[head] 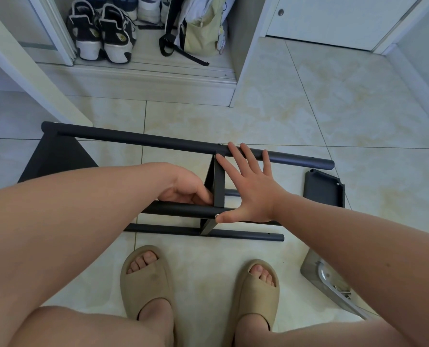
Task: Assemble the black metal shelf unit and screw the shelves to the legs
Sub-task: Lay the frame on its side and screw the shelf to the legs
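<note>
Okay, my left grip (183, 190) curls on the middle shelf (218, 181) just above the near leg (173, 209), my right grip (254, 194), spread flat and holding nothing, spans far leg (133, 140) to near leg, probably bracing the shelf unit (53, 159) lying on the floor (283, 121) for screwing; loose shelf (323, 190) right of it; no readable writing.

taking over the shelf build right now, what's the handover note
Left hand grips the near leg beside the middle shelf.
Right hand open, spread: fingertips on the far leg, thumb on the near leg.
Unit lies on its side on the tiles; end shelf and middle shelf sit between the legs.
Left to do: loose shelf lies by the legs' free ends, not yet fitted. Screw tightness cannot be told.
</note>
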Tool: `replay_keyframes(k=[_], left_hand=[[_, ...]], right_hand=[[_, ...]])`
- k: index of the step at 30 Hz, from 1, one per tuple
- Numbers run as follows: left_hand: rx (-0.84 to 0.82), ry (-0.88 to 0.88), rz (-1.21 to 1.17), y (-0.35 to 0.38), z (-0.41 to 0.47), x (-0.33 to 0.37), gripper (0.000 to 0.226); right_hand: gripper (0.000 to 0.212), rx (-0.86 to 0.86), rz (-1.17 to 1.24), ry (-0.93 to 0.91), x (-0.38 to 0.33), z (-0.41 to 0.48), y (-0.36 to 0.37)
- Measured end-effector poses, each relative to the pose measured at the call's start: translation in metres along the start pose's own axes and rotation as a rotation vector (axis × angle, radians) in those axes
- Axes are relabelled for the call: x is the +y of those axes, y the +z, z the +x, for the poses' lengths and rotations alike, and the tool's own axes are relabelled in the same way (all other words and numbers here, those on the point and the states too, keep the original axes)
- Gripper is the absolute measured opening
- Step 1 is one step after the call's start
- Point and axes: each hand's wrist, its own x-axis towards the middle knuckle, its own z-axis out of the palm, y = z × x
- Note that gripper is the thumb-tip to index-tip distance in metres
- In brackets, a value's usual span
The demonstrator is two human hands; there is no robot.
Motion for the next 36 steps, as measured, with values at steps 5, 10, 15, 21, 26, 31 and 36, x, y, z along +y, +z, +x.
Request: replay_keyframes(k=[5,10,15,21,26,31,36], left_hand=[[0.014,-0.029,-0.034,-0.0001,-0.0004,-0.0005,0.017],[0.072,0.002,0.041,0.0028,0.0027,0.0013,0.015],[0.009,0.023,-0.010,-0.0008,0.0022,-0.0006,0.022],[0.014,-0.027,-0.061,-0.0008,0.0024,-0.0002,0.013],[0.001,-0.003,-0.011,0.0012,0.0023,0.0002,0.016],[-0.049,0.034,-0.046,-0.0020,0.0005,-0.0019,0.021],[0.002,-0.008,-0.043,-0.0021,0.0029,-0.0011,0.021]], right_hand=[[0.131,-0.003,-0.002,-0.001,-0.0003,0.0001,-0.0008],[0.132,-0.008,0.019,0.008,-0.0010,0.0011,-0.0028],[0.131,-0.007,0.015,0.008,0.0000,0.0018,-0.0026],[0.132,-0.004,0.004,0.011,-0.0007,0.0014,-0.0011],[0.132,-0.002,0.008,0.007,-0.0008,0.0013,-0.0006],[0.131,0.000,0.008,0.005,0.0002,0.0018,-0.0007],[0.131,-0.001,0.011,0.006,-0.0009,0.0011,-0.0006]])
